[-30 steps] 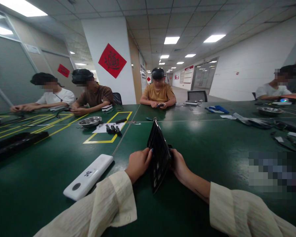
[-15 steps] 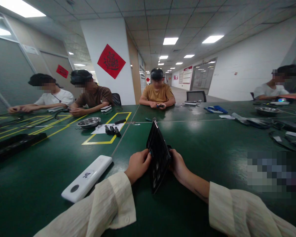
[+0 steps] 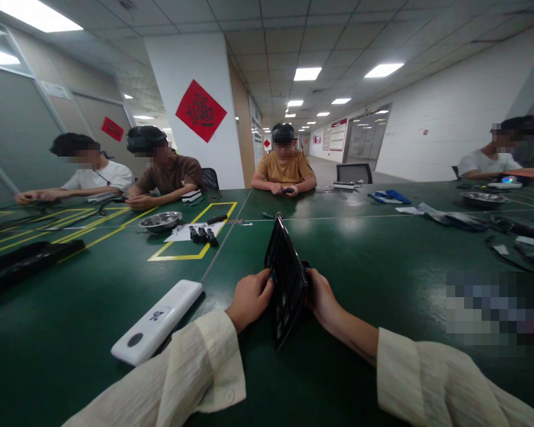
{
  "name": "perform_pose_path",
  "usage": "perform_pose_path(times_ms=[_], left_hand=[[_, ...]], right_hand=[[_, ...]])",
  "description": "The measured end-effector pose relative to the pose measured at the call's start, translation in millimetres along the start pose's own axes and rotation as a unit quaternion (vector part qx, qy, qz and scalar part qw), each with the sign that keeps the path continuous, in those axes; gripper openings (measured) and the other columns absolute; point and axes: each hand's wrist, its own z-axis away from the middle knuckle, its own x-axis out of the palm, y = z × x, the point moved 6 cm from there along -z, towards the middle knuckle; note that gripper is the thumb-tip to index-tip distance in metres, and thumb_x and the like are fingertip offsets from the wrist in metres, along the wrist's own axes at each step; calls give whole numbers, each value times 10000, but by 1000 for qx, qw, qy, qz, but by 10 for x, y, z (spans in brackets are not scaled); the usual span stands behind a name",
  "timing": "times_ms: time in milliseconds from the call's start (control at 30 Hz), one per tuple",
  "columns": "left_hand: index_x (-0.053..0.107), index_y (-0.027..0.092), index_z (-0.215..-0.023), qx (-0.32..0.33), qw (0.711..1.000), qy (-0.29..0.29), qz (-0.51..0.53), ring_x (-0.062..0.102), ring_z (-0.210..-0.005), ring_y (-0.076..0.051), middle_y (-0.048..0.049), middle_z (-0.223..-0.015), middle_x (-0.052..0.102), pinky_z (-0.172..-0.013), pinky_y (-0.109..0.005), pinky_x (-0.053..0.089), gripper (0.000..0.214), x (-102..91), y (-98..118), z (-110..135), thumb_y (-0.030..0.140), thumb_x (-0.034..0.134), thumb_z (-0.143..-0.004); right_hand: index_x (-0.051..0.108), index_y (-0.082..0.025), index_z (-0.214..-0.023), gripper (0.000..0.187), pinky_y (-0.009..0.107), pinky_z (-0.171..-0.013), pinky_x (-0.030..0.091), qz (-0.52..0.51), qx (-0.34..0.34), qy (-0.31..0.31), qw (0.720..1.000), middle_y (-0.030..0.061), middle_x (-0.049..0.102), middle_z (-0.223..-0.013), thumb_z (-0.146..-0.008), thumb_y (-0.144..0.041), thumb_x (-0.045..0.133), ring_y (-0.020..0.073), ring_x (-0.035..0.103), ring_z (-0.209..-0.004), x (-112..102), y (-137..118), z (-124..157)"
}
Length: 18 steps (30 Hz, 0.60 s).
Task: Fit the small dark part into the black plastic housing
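Note:
Upright between my hands stands a flat black panel-like piece (image 3: 288, 281), its edge turned towards me and its left face showing recesses. Its exact kind I cannot make out. My left hand (image 3: 251, 298) is closed at the panel's left face, with thumb and fingers pressed together; a speck of blue shows at the fingertips. On the far right side, my right hand (image 3: 324, 296) grips the panel's edge, its fingertips hidden behind it. A small dark part juts out above the right fingers. To the left of my left hand lies a white oblong device (image 3: 158, 323) marked 26.
On the green table (image 3: 360, 255), a metal bowl (image 3: 161, 221) and several black parts (image 3: 203, 235) sit near yellow tape. A long black tray (image 3: 26, 267) lies left. Cables (image 3: 511, 255) and a plastic bag (image 3: 449, 218) lie right. Several people sit around the table.
My left hand has shifted very slightly to the right against the panel. Otherwise the panel and my right hand hold the same position.

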Motion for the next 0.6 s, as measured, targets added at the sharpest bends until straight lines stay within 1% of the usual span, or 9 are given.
perform_pose_path(times_ms=[133, 267, 367, 500, 600], left_hand=[[554, 185, -882, -9, 1000, -3, 6, 597, -783, -167, -50, -832, 642, -654, -238, 357, 289, 0, 2, -3, 300, 290, -895], [538, 186, -831, -47, 998, -4, -28, 591, -749, -168, -50, -792, 631, -624, -240, 341, 329, -11, -28, -12, 350, 263, -910], [510, 193, -866, -61, 998, 1, -35, 592, -753, -169, -48, -801, 628, -619, -243, 337, 332, 2, -58, -21, 381, 242, -918], [487, 204, -901, -60, 998, 2, -32, 595, -746, -163, -37, -804, 626, -614, -242, 331, 319, 39, -81, -35, 384, 225, -924], [488, 206, -883, -46, 999, 3, -25, 592, -727, -160, -32, -787, 622, -608, -239, 329, 334, 47, -69, -43, 380, 208, -929]], right_hand=[[549, -193, -702, 214, 217, -399, 320, -5, -1, -7, 1000, -35, 522, -552, -720, -406, 541, 121, 470, -461, -9, 20, -7], [550, -190, -701, 221, 211, -380, 304, -6, -7, -12, 1000, -35, 517, -543, -725, -410, 543, 114, 463, -444, -17, 26, -19], [544, -189, -690, 219, 208, -381, 309, -10, -6, -10, 1000, -38, 507, -537, -715, -407, 551, 113, 462, -447, -10, 22, -19], [554, -188, -702, 220, 213, -388, 313, -12, -7, -2, 1000, -36, 523, -551, -701, -408, 557, 117, 471, -459, -16, 27, -34], [548, -188, -687, 229, 212, -370, 281, -7, -9, -6, 1000, -35, 516, -526, -701, -416, 554, 114, 453, -431, -24, 33, -47]])
